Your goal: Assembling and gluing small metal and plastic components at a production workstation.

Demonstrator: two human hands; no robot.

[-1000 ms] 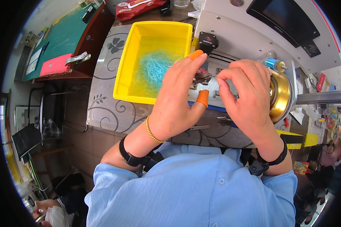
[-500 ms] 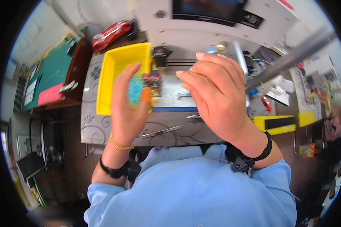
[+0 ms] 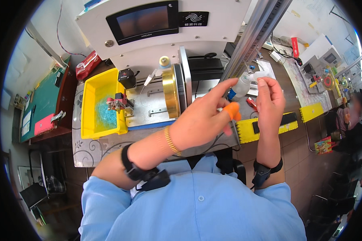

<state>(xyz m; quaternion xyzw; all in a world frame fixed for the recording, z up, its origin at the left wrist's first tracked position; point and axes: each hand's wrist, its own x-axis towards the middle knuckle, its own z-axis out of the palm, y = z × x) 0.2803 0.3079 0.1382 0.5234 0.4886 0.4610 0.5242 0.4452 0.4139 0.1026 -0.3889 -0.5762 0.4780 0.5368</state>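
Observation:
My right hand (image 3: pixel 270 98) is raised at the right of the bench, its thumb and fingertips pinched on a small white piece (image 3: pixel 260 75). Just left of that piece is a clear plastic bottle (image 3: pixel 241 86); whether the two are joined I cannot tell. My left hand (image 3: pixel 207 116) reaches across to the right, fingers apart, below and left of the bottle. An orange finger cover (image 3: pixel 231 111) is on one of its digits. Behind my left hand, a gold-coloured drum (image 3: pixel 171 93) sits upright on the machine.
A yellow bin (image 3: pixel 86 120) with pale blue strands stands at the left, beside a small red clamp-like part (image 3: pixel 117 103). A white machine panel with a screen (image 3: pixel 142 22) rises behind. A metal post (image 3: pixel 255 38) slants up at the right, near a yellow strip (image 3: pixel 245 132).
My view has turned to the right. Both hands have moved from above the machine to the bottle's side, and my right hand now pinches the white piece.

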